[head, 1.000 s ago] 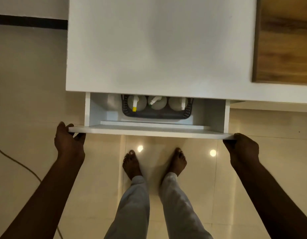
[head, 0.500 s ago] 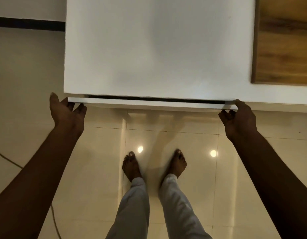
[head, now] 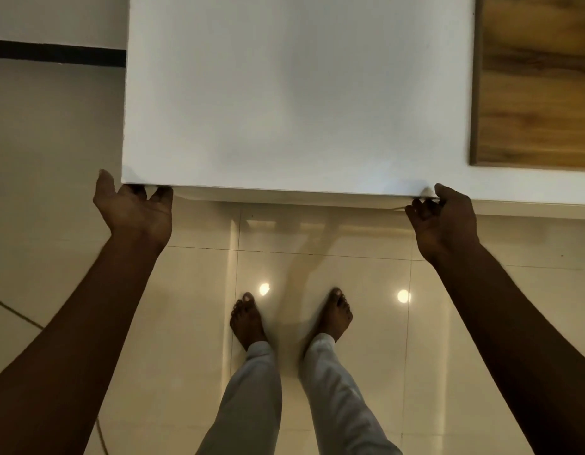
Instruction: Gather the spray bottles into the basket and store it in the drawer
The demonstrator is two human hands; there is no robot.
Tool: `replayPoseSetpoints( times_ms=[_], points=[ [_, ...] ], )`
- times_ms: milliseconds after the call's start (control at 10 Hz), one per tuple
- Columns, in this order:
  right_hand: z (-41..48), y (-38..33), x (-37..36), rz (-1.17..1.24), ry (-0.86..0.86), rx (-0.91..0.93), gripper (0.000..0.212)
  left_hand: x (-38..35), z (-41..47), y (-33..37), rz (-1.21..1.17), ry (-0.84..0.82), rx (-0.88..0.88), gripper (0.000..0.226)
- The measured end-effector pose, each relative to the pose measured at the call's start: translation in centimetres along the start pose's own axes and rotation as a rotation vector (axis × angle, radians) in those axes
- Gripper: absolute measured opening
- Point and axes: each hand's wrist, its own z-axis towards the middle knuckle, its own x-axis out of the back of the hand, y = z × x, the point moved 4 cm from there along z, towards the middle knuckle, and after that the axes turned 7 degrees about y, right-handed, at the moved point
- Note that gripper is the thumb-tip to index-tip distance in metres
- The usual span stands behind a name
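The drawer sits pushed in under the front edge of the white surface — only a thin strip of its front shows below that edge, with no gap into the inside. The basket and spray bottles are not visible; judging from the task, they are presumably shut away inside, though nothing here proves it. The left hand rests at the surface's near left corner, its grip loose and wide, fingers spread and merely touching the drawer front. The right hand is at the opposite end of that strip, fingers curled lightly against it, holding nothing. By this reading the storing step looks finished — what remains, at most, is taking the hands away from the surface.
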Motion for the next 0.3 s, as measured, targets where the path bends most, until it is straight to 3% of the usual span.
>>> replayPoseSetpoints(
  times_ms=[100, 200, 300],
  points=[
    [-1.6, 0.0, 0.5, -0.137, 0.047, 0.077, 0.021, 0.2, -1.1, -0.2, 0.173, 0.081, -0.047, 0.064],
    [-4.9, -0.7, 0.7, -0.366, 0.104, 0.263, 0.023, 0.1, -5.1, 0.7, 0.598, 0.237, -0.316, 0.063],
    [-8.3, -0.6, -0.3, -0.512, 0.054, 0.389, 0.036, -1.1, -9.1, 1.0, 0.856, 0.137, -0.572, 0.063]
  ],
)
